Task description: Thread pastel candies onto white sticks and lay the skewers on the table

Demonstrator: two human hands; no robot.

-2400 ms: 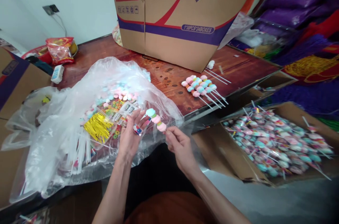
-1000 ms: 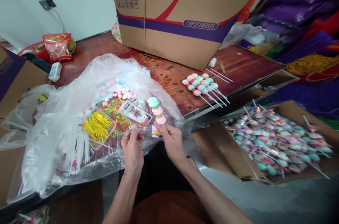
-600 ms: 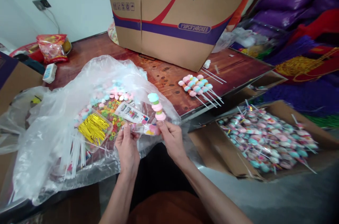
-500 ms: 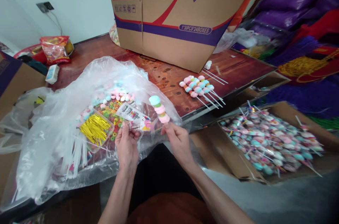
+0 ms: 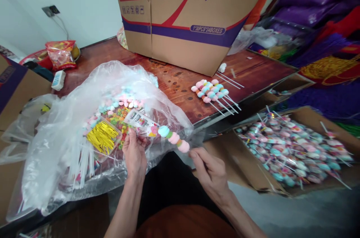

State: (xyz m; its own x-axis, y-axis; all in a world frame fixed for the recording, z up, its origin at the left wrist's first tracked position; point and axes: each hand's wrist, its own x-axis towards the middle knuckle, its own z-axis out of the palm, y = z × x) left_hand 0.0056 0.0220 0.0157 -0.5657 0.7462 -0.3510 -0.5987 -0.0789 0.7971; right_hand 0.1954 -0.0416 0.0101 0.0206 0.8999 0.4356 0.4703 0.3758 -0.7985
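On the table, clear bag holds loose candies; left hand pinches printed wrapper, right hand pinches candy skewer between them.

**Hidden or cut off**

The carton runs off the top edge, its lettering cropped. The print on the wrapper at centre is too small to read. The skewer stick is hidden by the right hand.

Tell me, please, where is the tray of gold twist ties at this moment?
In the head view, the tray of gold twist ties sits inside the clear plastic bag on the table, just left of the left hand, beside the ring candies.
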